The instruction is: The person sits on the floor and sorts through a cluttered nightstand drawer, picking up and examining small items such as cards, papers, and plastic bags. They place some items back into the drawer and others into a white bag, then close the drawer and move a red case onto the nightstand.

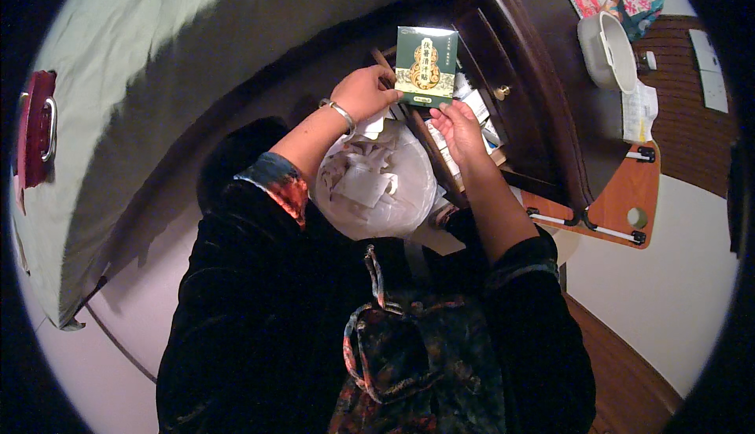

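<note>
A flat green and cream printed box (pixel 426 67), bearing a gold gourd design and writing, is held up over an open drawer (pixel 429 142). My left hand (pixel 367 93), with a silver bangle at its wrist, grips the box's lower left edge with the thumb in front. The fingers behind are partly hidden. My right hand (pixel 460 128) pinches the lower right corner between thumb and fingertips. Below my left hand is a piece of white paper (pixel 373 126); I cannot tell whether the hand holds it. Several boxes and papers show inside the drawer beneath my right hand.
A white-lined waste bin (pixel 413 210) with crumpled paper stands before me. To the right is a dark wooden cabinet (pixel 534 80) with a brass knob (pixel 502 92), a white plastic basin (pixel 607 51) and a folding table (pixel 640 198). A bed with a pale green cover (pixel 118 80) lies left.
</note>
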`<state>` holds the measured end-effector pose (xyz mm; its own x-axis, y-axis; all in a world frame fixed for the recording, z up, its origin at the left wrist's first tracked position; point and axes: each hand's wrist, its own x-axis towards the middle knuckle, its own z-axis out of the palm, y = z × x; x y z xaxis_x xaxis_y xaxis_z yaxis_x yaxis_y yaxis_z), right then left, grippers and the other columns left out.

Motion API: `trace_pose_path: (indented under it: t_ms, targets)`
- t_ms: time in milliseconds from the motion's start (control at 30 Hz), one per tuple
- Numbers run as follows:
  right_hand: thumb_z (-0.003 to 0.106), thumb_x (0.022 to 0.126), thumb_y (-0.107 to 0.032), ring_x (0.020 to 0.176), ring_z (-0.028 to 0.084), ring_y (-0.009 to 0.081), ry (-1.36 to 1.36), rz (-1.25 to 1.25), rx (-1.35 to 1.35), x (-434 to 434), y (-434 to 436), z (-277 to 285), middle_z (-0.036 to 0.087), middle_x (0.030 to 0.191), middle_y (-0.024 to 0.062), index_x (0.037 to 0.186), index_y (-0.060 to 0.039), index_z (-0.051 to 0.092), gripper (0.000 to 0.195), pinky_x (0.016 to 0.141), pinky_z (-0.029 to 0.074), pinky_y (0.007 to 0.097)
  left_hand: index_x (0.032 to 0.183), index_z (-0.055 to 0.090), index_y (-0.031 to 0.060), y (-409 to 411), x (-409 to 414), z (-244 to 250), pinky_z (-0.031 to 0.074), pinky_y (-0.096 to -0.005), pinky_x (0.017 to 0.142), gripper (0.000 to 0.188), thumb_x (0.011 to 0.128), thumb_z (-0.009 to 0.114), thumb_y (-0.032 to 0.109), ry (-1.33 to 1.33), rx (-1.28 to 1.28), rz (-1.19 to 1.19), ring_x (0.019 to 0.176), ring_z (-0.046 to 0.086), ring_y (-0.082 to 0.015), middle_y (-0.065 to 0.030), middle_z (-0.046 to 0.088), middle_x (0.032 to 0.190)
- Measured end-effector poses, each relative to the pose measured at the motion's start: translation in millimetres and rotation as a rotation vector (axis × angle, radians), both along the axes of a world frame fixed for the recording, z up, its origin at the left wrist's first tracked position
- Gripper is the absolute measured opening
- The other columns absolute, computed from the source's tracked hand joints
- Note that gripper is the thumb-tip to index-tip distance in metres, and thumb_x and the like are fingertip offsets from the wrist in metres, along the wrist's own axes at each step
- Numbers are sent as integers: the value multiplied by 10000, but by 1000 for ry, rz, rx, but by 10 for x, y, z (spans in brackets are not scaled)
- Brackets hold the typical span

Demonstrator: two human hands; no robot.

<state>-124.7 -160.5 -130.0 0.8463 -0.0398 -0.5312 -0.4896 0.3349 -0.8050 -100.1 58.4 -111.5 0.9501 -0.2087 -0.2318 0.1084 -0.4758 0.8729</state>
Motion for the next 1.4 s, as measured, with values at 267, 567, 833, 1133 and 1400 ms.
trace_pose_path:
  t_ms: [267,567,833,1133,1400]
  targets:
    - [531,794,-55,732,564,155,47,19,65,-9,-6,13,555,835,73,967,-29,443,196,651,482,275,934,591,51,-24,44,-57,462,-323,652,378,662,667,302,39,12,6,729,597,-238,-107,617,795]
    - [540,789,-65,717,555,142,48,26,104,-19,-48,-6,547,806,52,933,-47,445,173,649,478,265,933,595,54,-56,68,-79,462,-329,647,395,654,668,322,50,46,-3,718,596,-241,-110,616,780]
    - [537,791,-64,700,545,129,54,43,161,-32,-53,13,543,791,45,916,-56,443,157,615,464,250,924,597,48,-64,76,-161,464,-323,636,390,651,671,318,13,30,-10,700,597,-243,-112,615,765]
    - [555,769,-58,666,515,106,44,33,186,-19,-59,-14,541,789,33,932,-47,458,190,567,449,223,920,597,53,-68,76,-119,465,-322,641,372,655,671,303,19,31,-8,704,599,-242,-115,614,767]
    - [535,792,-62,659,534,112,45,40,194,-24,-52,31,542,762,29,876,-75,450,120,575,454,232,953,570,10,-82,82,-141,462,-293,603,378,683,675,253,-13,11,-28,654,589,-191,-110,615,742]
